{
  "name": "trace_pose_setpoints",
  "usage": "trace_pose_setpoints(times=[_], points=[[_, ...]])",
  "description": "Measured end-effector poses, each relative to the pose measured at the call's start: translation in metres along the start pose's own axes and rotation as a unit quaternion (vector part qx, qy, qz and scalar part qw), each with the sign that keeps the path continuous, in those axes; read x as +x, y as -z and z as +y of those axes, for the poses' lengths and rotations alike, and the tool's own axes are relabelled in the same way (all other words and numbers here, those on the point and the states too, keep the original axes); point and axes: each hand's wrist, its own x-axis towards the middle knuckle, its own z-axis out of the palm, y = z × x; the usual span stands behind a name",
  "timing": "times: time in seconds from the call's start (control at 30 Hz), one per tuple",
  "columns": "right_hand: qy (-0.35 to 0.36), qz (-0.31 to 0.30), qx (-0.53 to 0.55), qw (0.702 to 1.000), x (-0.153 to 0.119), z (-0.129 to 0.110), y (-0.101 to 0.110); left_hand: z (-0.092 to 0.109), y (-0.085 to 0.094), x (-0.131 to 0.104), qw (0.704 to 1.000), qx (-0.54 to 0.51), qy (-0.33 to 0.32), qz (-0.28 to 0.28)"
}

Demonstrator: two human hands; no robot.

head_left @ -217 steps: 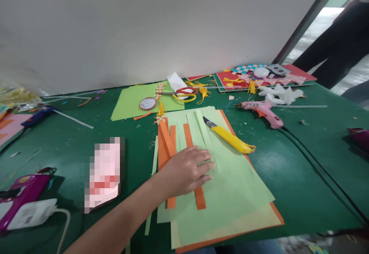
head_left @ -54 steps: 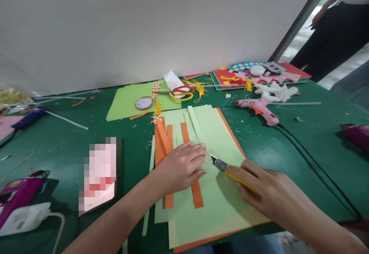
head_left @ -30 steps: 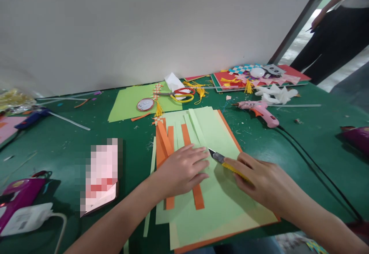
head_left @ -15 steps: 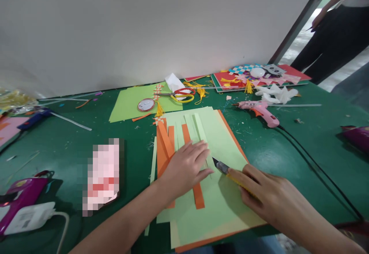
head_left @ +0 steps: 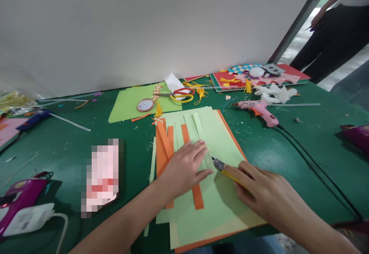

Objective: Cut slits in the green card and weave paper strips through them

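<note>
Green paper [head_left: 215,204] beneath flat left hand [head_left: 187,167], yellow cutter [head_left: 219,164] inside curled right hand [head_left: 261,188].

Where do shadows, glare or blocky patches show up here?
In the head view, the right hand throws a soft shadow on the green paper; there too, a pale sheen lies on the table, and coarse squares mask what looks like a phone.
</note>
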Motion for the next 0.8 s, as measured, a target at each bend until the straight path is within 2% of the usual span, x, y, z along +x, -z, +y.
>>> trace_pose_setpoints(times=[0.43, 0.8], points=[[-0.006, 0.031, -0.017, 0.999, 0.006, 0.001, 0.002, 0.0, -0.001, 0.0, 1.0, -0.018, 0.008, 0.001], [-0.015, 0.038, -0.037, 0.998, 0.023, 0.01, -0.003, 0.001, -0.001, 0.0, 1.0, -0.011, 0.003, 0.008]])
